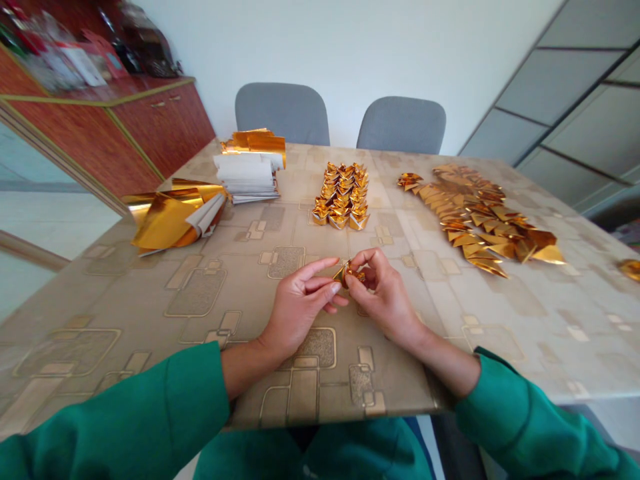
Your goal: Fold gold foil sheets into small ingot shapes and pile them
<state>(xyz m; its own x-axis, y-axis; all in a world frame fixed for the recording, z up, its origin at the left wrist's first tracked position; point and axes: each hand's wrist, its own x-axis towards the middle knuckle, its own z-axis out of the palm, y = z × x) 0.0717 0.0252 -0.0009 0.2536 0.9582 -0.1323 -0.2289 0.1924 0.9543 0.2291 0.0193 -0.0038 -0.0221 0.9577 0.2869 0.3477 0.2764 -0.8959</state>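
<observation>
My left hand (299, 305) and my right hand (384, 295) meet above the middle of the table, and their fingertips pinch a small folded piece of gold foil (347, 274) between them. Its lower part is partly hidden by my fingers. Straight ahead of my hands stand tight rows of finished gold foil ingots (341, 197). A long heap of folded gold foil triangles (479, 221) lies to the right. At the far left are loose gold foil sheets (173, 217) and a white-backed paper stack (249, 175).
The table (200, 293) has a beige patterned cover with square outlines. One gold foil piece (630, 269) lies at the right edge of view. Two grey chairs (403, 125) stand beyond the table, and a reddish wooden cabinet (165, 130) stands at the far left.
</observation>
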